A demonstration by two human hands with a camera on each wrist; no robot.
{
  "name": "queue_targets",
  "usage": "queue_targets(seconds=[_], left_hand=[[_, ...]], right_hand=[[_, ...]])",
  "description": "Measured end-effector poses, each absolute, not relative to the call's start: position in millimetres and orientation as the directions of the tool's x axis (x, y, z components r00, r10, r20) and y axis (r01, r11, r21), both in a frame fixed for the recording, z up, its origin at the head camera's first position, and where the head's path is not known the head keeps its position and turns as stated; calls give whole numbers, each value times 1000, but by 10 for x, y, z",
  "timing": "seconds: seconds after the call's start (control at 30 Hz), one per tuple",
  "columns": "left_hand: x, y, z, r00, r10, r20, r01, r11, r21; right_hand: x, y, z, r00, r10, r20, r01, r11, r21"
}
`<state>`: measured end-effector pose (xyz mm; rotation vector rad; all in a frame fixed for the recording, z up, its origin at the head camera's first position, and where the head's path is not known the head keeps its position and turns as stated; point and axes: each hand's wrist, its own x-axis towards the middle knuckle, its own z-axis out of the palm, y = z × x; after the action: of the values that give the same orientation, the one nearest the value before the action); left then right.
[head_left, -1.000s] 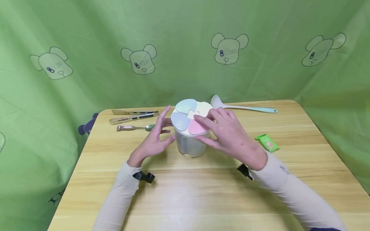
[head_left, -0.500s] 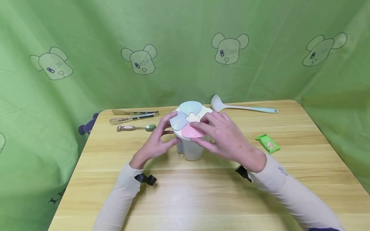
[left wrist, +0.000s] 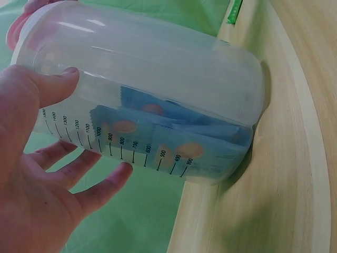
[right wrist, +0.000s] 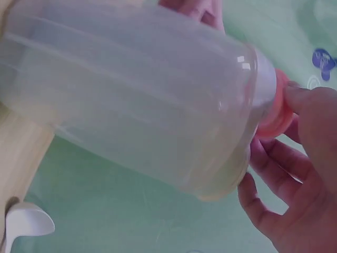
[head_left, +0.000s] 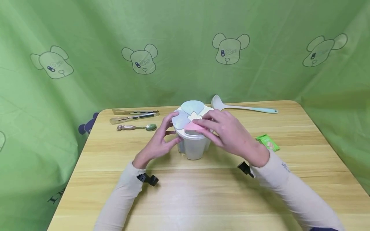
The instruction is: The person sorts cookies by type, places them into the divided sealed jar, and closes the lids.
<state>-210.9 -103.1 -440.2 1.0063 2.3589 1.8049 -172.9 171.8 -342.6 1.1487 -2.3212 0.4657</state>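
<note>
A translucent storage container (head_left: 194, 149) with a petal-shaped top stands upright on the table. Its upper face carries a light blue petal lid (head_left: 192, 106), a lavender one (head_left: 180, 120) and a small white flower centre. My right hand (head_left: 232, 133) pinches the pink lid (head_left: 192, 127), which is tilted up at its front edge. On the left side, my left hand (head_left: 160, 139) holds the container near its rim, thumb in front and fingers behind. Through the wall in the left wrist view, blue snack packets (left wrist: 195, 142) show inside one compartment, beside printed volume marks.
Metal tongs (head_left: 134, 117) and a spoon (head_left: 137, 127) lie at the back left of the wooden table (head_left: 185, 195). A ladle (head_left: 245, 107) with a pale blue handle rests along the back edge. To the right lies a green snack packet (head_left: 268, 143). Green curtain hangs behind.
The container has been turned so its pink lid faces me. Left fingers have come onto its rim and side. The pink lid, flat before, is now lifted at the front by my right hand.
</note>
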Motion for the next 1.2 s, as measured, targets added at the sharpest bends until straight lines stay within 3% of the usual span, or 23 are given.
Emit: queue_targets(seconds=[0.1, 0.37, 0.63, 0.77, 1.03, 1.2], left_hand=[[-2111, -1028, -4403, -797, 489, 356, 472, 135, 871], [-2109, -1030, -4420, -797, 490, 354, 471, 136, 871], [-2107, -1029, -4400, -803, 496, 332, 453, 144, 880], [-2117, -1031, -4395, -799, 500, 333, 456, 144, 878], [-2131, -1035, -4414, -795, 509, 331, 463, 157, 872], [-2128, -1044, -4409, -800, 505, 325, 456, 157, 876]], right_hand=[[-1815, 1713, -3374, -540, -607, 584, -807, 571, -153], [-2065, 1663, -3266, -703, -482, 522, -707, 551, -443], [-2231, 1632, -3248, -808, -364, 462, -586, 565, -580], [-2221, 1681, -3298, -810, -364, 460, -584, 562, -585], [-2040, 1845, -3352, -755, -404, 516, -651, 555, -518], [-1963, 2046, -3370, -769, -356, 530, -625, 589, -512]])
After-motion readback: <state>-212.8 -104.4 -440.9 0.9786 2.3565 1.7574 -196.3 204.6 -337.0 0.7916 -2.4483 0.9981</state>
